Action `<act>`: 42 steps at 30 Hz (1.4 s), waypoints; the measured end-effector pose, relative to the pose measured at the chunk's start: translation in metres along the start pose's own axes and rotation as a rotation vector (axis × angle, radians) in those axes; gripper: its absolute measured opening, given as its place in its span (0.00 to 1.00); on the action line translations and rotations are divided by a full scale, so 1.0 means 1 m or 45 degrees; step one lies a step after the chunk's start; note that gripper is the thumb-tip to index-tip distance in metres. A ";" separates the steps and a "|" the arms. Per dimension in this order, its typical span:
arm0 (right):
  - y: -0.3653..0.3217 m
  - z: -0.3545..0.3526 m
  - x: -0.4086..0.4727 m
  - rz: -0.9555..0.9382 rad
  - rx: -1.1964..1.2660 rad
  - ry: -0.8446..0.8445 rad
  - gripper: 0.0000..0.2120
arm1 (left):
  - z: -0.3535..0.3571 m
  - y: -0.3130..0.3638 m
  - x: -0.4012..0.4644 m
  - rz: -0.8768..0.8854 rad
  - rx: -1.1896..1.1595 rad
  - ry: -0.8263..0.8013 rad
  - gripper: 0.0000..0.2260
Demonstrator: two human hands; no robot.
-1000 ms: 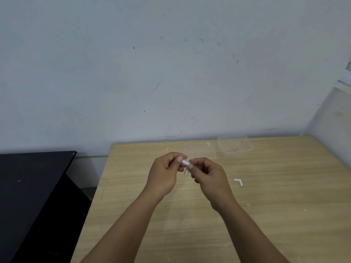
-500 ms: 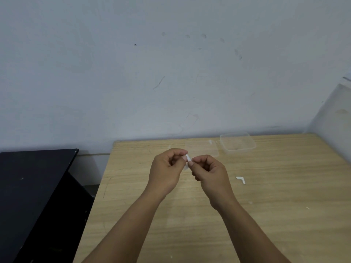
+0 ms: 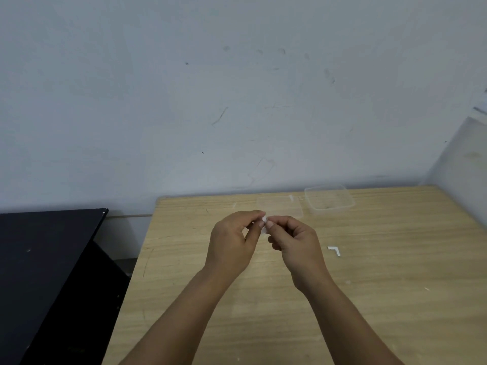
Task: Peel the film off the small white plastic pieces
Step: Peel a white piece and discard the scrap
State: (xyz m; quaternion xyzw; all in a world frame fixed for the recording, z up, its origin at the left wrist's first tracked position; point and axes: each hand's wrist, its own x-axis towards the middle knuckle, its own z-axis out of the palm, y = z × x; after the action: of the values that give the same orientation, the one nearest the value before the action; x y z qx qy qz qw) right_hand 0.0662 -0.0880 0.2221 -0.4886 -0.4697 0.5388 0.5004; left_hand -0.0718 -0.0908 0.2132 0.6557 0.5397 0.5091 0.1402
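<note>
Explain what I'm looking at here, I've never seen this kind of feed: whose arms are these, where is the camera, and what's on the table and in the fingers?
There is no machine. The single picture comes from a wide-angle camera worn on a person's head, looking forward and down, so the two bare arms are the wearer's own. The left hand and right hand meet above a wooden table, and their fingertips pinch a small white plastic piece between them; each hand's grip is closed on it. I cannot tell whether any film is lifted. On the table lie another white L-shaped piece to the right, a clear plastic container near the wall, and what looks like its flat clear lid beside it. A black surface stands to the left.
</note>
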 end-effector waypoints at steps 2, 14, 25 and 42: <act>-0.001 0.000 0.000 0.005 0.008 0.007 0.04 | 0.000 -0.001 0.000 0.115 0.070 0.049 0.07; -0.007 -0.003 0.000 -0.012 0.053 0.007 0.03 | 0.006 0.003 0.002 0.264 0.132 0.212 0.04; -0.010 -0.009 0.002 0.017 0.179 0.042 0.04 | 0.001 0.025 0.005 -0.422 -0.398 0.096 0.08; -0.020 -0.022 -0.002 -0.149 -0.045 -0.091 0.04 | -0.012 0.040 0.016 -0.907 -0.791 -0.052 0.03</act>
State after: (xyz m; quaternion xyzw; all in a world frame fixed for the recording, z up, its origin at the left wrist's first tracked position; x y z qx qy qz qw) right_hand 0.0899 -0.0880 0.2400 -0.4494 -0.5244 0.5173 0.5053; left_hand -0.0606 -0.0969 0.2560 0.3667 0.5502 0.5537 0.5062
